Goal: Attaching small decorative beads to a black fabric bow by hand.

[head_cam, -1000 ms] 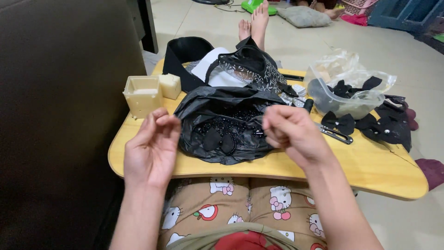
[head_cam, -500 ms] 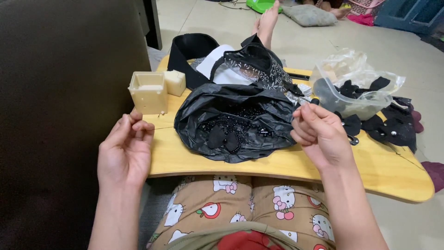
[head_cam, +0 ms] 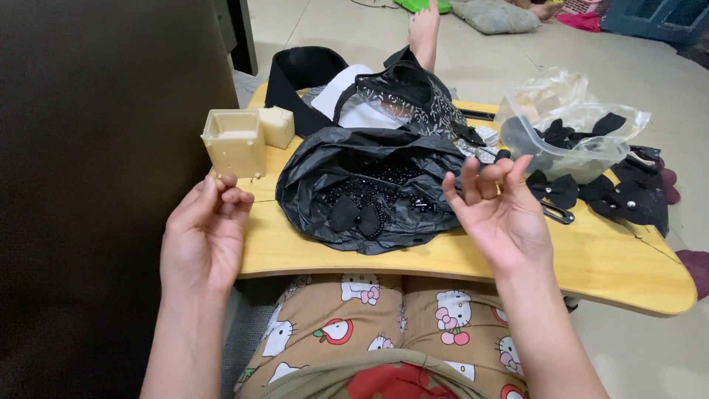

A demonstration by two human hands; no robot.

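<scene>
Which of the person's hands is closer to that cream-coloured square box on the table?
Left. The left hand is just below the cream box, fingertips almost at its base; the right hand is far across the black bag.

The left hand point(head_cam: 203, 236) hovers at the bench's point(head_cam: 591, 258) left edge, thumb and fingertips pinched together, just below a cream plastic box point(head_cam: 235, 142); whether it holds anything cannot be told. The right hand point(head_cam: 498, 214) floats palm-up above the near edge, fingers curled and apart, empty. Between them a black plastic bag point(head_cam: 369, 185) lies open on black bows and beads point(head_cam: 365, 210). A clear tub point(head_cam: 569, 148) of bows sits near the far right corner, with more bows point(head_cam: 628, 199) beside it.
</scene>
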